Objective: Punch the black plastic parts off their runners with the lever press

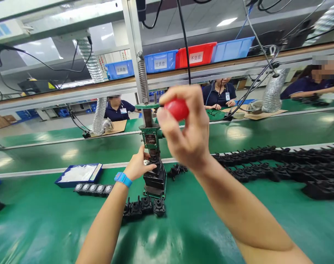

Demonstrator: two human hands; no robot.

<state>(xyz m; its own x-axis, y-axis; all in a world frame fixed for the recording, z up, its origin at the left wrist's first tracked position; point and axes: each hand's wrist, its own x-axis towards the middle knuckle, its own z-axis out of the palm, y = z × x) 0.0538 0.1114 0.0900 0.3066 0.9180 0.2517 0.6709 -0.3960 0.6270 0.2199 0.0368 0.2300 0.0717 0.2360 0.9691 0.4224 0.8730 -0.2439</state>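
A green hand-operated press (150,137) stands on the bench in front of me. My right hand (187,128) is raised beside its upper part, with the fingers wrapped round a red ball knob (177,109). My left hand (138,165), with a blue wristband, is at the foot of the ram. Its thumb lies along the front of a black plastic part (155,165) on the press's black base block (155,180), while some fingers are hidden behind. A small whitish piece shows between thumb and fingers. Black plastic housings (159,207) with upright pins sit in a row before the press.
A blue tray (96,174) of white pieces and a row of black parts with white discs (92,189) lie left. Long rows of black housings (265,170) fill the right side. Bins (195,55) stand on the overhead shelf. Several people sit across the line.
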